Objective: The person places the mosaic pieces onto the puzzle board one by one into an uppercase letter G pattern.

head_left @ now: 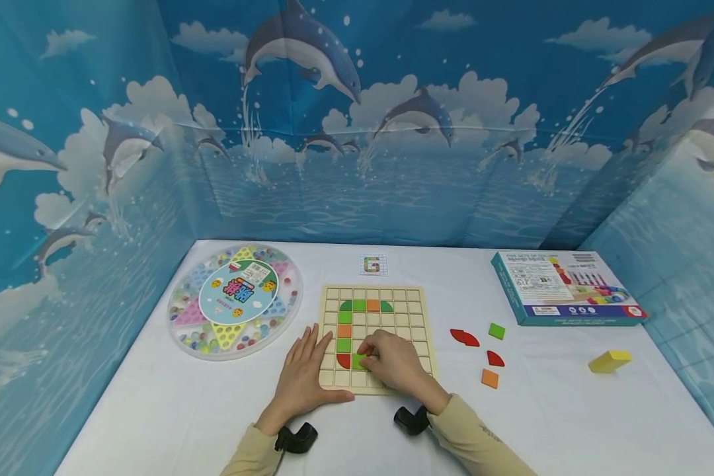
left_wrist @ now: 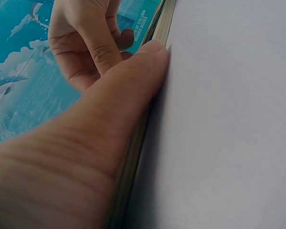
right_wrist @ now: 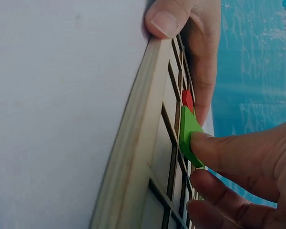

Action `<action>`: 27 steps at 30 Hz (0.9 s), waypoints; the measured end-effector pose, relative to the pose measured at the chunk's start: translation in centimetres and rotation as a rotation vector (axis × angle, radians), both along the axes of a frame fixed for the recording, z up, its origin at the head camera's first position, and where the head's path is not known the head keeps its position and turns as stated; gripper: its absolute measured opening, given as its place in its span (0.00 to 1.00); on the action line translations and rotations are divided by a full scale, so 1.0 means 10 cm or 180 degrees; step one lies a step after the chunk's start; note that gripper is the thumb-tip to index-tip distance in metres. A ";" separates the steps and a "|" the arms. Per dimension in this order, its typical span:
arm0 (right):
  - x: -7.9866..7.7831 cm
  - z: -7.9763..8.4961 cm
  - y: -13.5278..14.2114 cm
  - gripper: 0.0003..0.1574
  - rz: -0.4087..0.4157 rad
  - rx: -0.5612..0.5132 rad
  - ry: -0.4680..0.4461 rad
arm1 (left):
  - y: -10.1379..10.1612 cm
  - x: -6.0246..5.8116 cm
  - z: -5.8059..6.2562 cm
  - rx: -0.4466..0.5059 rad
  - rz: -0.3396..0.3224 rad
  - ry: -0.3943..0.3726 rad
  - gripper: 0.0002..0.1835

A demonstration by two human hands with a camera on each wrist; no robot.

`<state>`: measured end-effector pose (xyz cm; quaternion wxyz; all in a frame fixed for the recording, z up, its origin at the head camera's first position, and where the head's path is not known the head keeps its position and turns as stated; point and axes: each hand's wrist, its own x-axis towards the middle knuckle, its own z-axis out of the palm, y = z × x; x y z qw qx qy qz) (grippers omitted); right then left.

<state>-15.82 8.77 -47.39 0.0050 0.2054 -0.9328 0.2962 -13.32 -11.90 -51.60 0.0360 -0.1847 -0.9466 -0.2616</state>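
Note:
A light wooden grid board (head_left: 413, 314) lies on the table. My left hand (head_left: 303, 373) rests spread at its left side, fingers straight on the left edge and thumb along the front edge. Over the board's lower middle, my right hand (head_left: 398, 362) pinches a green square tile (right_wrist: 188, 138) at the cell right of a red quarter-round tile (head_left: 343, 361). In the right wrist view the thumb lies on the green tile, which looks slightly tilted. Green and orange squares, with green quarter-rounds at the top corners, run up the left column and across the upper row.
Right of the board lie loose red pieces (head_left: 465, 338), a green square (head_left: 496, 331) and an orange square (head_left: 490, 378). A pattern card (head_left: 373, 264) sits behind the board. A round marble game (head_left: 238, 297) is left; a game box (head_left: 571, 291) and yellow block (head_left: 609, 361) are right.

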 end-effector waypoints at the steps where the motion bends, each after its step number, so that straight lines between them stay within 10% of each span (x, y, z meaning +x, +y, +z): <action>1: 0.01 0.00 0.00 0.04 0.0003 0.0015 0.0028 | 0.00 0.00 0.00 -0.0007 0.0000 -0.0001 0.63; 12: 0.04 -0.01 0.03 0.05 0.0092 0.0190 0.0348 | 0.01 0.00 -0.01 -0.0053 0.0005 0.0025 0.63; 27: 0.10 0.05 0.40 0.17 0.0276 0.0103 0.0021 | 0.00 -0.01 -0.02 -0.0076 0.0007 0.0001 0.64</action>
